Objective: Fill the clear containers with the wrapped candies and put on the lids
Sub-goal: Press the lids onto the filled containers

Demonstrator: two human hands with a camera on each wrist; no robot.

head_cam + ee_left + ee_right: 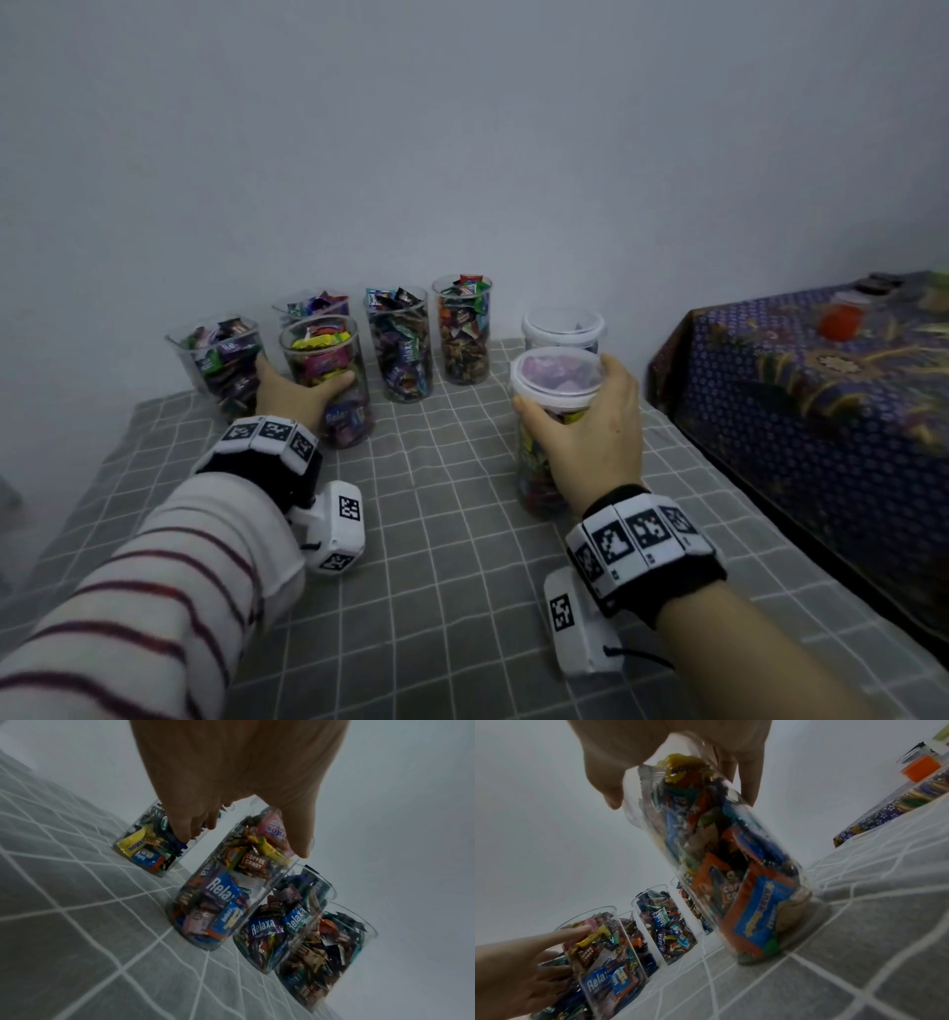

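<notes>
Several clear containers of wrapped candies stand on a grey checked cloth [436,555]. My left hand [295,393] [241,791] grips the front open container [328,370] [226,888] [603,953], thumb on its right side and fingers behind it. My right hand [580,419] [654,740] grips a full container with a white-rimmed clear lid [557,372] [731,852] just below the lid; its base rests on the cloth. A second lidded container [562,329] stands behind it. Open filled containers stand at the far left [215,360], behind [310,306], and in the middle [398,344] [464,329].
A wall rises right behind the row of containers. To the right stands a surface under a dark blue patterned cloth [821,421], with an orange jar [839,321] [921,768] on it. Bare checked cloth lies between my forearms.
</notes>
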